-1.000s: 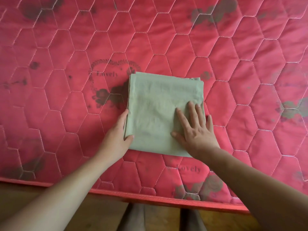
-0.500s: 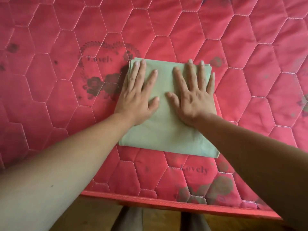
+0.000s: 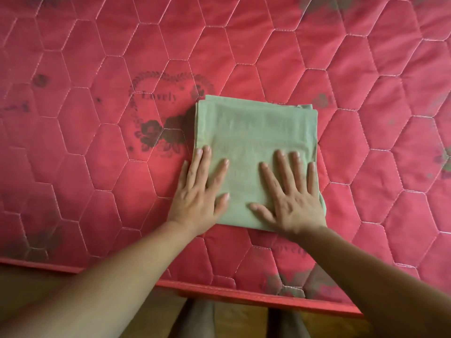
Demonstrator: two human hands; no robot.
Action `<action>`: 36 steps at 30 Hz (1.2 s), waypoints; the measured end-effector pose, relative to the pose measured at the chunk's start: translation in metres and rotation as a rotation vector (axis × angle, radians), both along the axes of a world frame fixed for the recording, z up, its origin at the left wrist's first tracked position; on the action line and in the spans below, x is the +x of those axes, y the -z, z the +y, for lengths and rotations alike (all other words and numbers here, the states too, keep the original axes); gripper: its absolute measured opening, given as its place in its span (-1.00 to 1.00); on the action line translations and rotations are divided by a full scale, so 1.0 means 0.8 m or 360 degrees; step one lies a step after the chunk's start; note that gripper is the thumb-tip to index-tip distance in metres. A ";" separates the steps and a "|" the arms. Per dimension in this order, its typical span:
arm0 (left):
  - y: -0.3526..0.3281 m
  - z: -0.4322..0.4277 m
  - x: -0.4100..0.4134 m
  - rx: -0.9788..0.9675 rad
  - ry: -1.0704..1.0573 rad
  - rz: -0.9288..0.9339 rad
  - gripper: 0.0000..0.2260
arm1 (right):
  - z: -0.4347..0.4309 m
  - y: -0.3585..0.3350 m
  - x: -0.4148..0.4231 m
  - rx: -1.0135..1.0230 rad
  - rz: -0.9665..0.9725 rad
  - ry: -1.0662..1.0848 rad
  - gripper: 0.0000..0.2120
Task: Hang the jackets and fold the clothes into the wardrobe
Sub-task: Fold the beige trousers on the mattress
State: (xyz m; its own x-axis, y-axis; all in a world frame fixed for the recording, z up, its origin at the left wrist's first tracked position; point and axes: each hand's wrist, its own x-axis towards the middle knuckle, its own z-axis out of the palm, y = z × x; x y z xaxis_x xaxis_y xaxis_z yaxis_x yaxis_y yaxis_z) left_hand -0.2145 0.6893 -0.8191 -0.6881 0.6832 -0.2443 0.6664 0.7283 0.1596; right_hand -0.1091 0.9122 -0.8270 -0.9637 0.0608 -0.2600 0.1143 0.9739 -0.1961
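Observation:
A pale green cloth point(image 3: 256, 132), folded into a neat rectangle, lies on the red quilted mattress point(image 3: 97, 167) near its front edge. My left hand point(image 3: 200, 193) lies flat with straight fingers on the cloth's near left edge, partly over the mattress. My right hand point(image 3: 292, 198) presses flat on the cloth's near right part, fingers spread. Neither hand grips anything. The near right corner of the cloth is hidden under my right hand.
The mattress carries a hexagon stitch pattern and a dark heart print reading "Lovely" point(image 3: 158, 96) left of the cloth. Its front edge point(image 3: 244, 295) runs across the bottom, with brown floor point(image 3: 36, 284) and my legs below it.
Both hands have slid from the far half of the cloth back toward me to its near half, staying flat. The cloth has stayed in place.

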 end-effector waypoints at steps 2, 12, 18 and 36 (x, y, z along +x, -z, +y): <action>-0.009 0.002 -0.003 0.0002 -0.0044 -0.0025 -0.32 | 0.006 -0.010 -0.002 -0.0133 0.0067 0.0024 -0.21; -0.046 0.143 -0.178 -0.0222 -0.0077 -0.0296 -0.41 | 0.083 -0.027 -0.171 -0.0066 -0.0024 0.0105 -0.31; -0.094 0.110 -0.158 -0.0577 0.0058 -0.0692 -0.53 | 0.076 -0.079 -0.142 -0.0202 -0.0420 -0.0063 -0.34; -0.244 0.115 -0.186 -0.0078 -0.0037 -0.0875 -0.83 | 0.116 -0.251 -0.170 -0.0451 -0.0445 -0.0042 -0.77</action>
